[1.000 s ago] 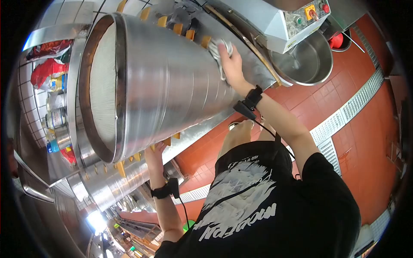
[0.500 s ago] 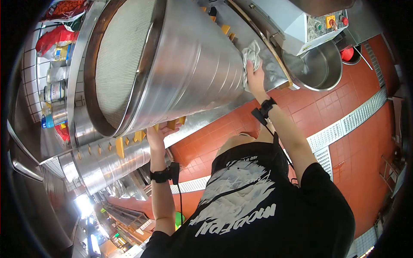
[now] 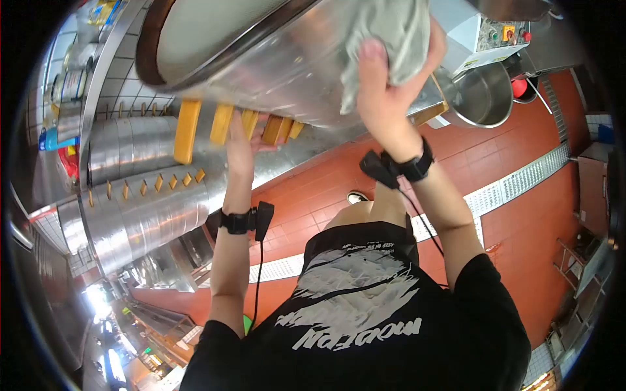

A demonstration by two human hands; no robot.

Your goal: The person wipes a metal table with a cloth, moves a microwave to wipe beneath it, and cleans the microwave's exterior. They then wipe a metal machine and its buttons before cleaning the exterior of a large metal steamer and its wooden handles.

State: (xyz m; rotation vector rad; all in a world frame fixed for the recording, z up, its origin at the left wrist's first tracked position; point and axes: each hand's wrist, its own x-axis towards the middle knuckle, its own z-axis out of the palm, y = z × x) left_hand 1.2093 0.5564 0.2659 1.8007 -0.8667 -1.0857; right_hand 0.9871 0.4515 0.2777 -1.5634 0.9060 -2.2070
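Note:
A large stack of round metal steamer trays (image 3: 280, 81) leans over the worktop, its pale mesh face (image 3: 202, 36) turned to the upper left. Wooden handles (image 3: 188, 133) stick out in a row along its lower side. My left hand (image 3: 241, 146) is among these handles, thumb and fingers on either side of one; the handle partly hides the fingers. In my right hand (image 3: 391, 107) is a crumpled, pale grey-green cloth (image 3: 401, 42). The thumb lies over the cloth, which is against the metal side near the far end of the stack.
More steamer trays (image 3: 147, 215) with wooden handles stand at the left. At the upper right is a machine with a control panel (image 3: 502, 32) and a metal bowl (image 3: 482, 94). A metal drain grate (image 3: 515, 182) crosses the red tiled floor (image 3: 450, 143).
The stack looks closer and higher in view. My right hand and the cloth have come nearer along the metal side. My left hand has moved up among the handles.

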